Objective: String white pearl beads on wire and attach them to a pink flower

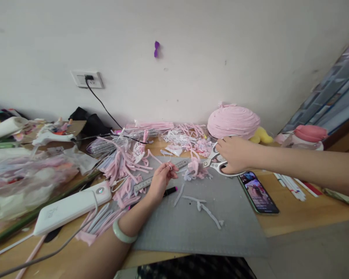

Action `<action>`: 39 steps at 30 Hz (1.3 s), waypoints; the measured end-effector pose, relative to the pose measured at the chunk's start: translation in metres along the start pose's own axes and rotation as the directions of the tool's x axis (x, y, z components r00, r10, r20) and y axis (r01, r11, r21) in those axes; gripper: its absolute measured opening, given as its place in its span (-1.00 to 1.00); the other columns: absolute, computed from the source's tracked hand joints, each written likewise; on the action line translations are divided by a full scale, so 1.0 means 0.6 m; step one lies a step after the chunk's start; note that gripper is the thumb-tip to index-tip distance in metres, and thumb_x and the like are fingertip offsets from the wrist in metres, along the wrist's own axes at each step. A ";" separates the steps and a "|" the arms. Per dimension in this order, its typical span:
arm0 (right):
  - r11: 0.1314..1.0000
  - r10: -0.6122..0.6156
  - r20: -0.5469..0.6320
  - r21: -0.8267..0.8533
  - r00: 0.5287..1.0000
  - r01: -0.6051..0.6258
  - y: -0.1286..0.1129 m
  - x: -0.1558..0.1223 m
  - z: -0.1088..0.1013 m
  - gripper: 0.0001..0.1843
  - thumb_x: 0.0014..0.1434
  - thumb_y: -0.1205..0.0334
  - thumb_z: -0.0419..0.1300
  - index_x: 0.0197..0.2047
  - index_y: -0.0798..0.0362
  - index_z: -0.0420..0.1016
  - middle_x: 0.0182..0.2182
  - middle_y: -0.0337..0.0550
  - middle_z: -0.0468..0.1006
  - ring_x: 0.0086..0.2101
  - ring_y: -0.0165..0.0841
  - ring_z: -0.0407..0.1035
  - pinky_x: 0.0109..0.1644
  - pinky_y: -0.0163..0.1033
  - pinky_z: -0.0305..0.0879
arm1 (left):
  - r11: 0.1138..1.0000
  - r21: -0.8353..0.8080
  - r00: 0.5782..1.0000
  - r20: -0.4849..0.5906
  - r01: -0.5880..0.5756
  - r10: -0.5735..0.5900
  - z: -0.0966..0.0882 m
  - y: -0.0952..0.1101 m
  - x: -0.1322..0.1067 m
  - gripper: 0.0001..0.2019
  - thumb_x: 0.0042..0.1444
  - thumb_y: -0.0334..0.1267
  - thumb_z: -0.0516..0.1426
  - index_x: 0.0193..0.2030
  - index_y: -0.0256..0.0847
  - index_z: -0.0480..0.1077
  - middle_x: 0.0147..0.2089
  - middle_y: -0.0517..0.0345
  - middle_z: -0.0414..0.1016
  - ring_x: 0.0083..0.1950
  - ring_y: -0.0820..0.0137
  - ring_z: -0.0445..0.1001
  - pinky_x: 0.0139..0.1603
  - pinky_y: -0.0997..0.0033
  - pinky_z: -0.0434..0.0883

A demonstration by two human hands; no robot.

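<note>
My right hand (234,153) grips a pair of scissors (211,163) by the handles, above the back right of a grey cutting mat (232,221). The blades point left, towards a heap of pink and lilac fuzzy pieces (194,166). My left hand (162,178) is closed in a pinch near the mat's back left; a thin pale strand shows at the fingertips, too small to make out. Beside it lies a metal ruler (143,184). A black marker (170,191) is partly behind the left wrist. Pale grey fuzzy stems (211,217) lie on the mat.
A phone (258,193) with a lit screen lies at the right edge of the mat. A white power bank (72,207) and its cable are at the left. Pink stem bundles (120,162), a big pink yarn ball (233,120) and a glue gun (50,136) stand towards the wall.
</note>
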State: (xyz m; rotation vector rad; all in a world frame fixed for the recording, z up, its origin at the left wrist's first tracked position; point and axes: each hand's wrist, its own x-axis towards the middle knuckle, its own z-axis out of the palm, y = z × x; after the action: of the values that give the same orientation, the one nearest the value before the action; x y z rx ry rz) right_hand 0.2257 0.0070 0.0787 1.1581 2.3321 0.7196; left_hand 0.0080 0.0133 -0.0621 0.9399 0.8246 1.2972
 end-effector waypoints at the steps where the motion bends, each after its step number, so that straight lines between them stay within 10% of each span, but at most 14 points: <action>1: 1.000 -0.001 0.005 -0.012 1.000 0.001 -0.001 0.000 -0.001 -0.46 -0.04 -0.05 0.05 -0.21 0.30 0.44 -0.29 0.22 0.46 -0.30 -0.08 0.35 -0.34 -0.16 0.11 | 1.000 0.023 1.000 0.021 -0.006 0.005 0.002 -0.001 -0.002 -0.87 -0.09 -0.22 0.09 -0.46 -0.24 0.28 -0.48 0.18 0.46 -0.54 0.50 0.34 -0.45 0.48 0.21; 16: 0.997 0.028 -0.068 0.078 0.997 -0.023 -0.016 0.003 0.010 -0.44 -0.03 -0.03 0.04 -0.19 0.33 0.45 -0.26 0.27 0.46 -0.25 -0.02 0.30 -0.29 -0.11 0.11 | 0.871 0.392 0.936 0.302 -0.296 0.182 0.017 0.014 -0.041 -0.89 0.06 -0.26 0.07 -0.42 -0.13 0.40 -0.03 0.06 0.46 0.12 0.24 0.22 0.19 0.26 -0.06; 23: 0.996 -0.006 -0.176 0.087 0.984 0.022 -0.024 -0.004 0.015 -0.47 -0.02 -0.06 0.05 -0.20 0.27 0.43 -0.27 0.20 0.46 -0.24 -0.07 0.27 -0.24 -0.13 0.07 | 0.908 0.328 0.959 0.200 -0.261 0.203 -0.010 0.023 -0.004 -0.83 0.09 -0.17 0.02 -0.42 -0.15 0.33 0.11 0.06 0.34 0.18 0.29 0.17 0.17 0.32 -0.01; 39: 0.962 -0.119 -0.295 0.201 0.948 0.184 -0.040 0.002 0.019 -0.43 -0.02 -0.04 0.07 -0.10 0.28 0.36 -0.22 0.17 0.44 -0.19 -0.08 0.25 -0.16 -0.11 0.05 | 0.905 0.410 0.949 0.315 -0.111 -0.026 -0.044 0.055 0.023 -0.84 0.01 -0.20 0.12 -0.45 -0.22 0.46 -0.39 0.17 0.43 -0.28 0.39 0.34 -0.23 0.51 0.23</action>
State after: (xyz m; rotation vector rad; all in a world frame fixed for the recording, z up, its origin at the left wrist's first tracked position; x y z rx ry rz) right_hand 0.2177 -0.0017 0.0546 1.0037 2.7690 0.6075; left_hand -0.0278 0.0307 -0.0423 1.4783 0.8513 0.9809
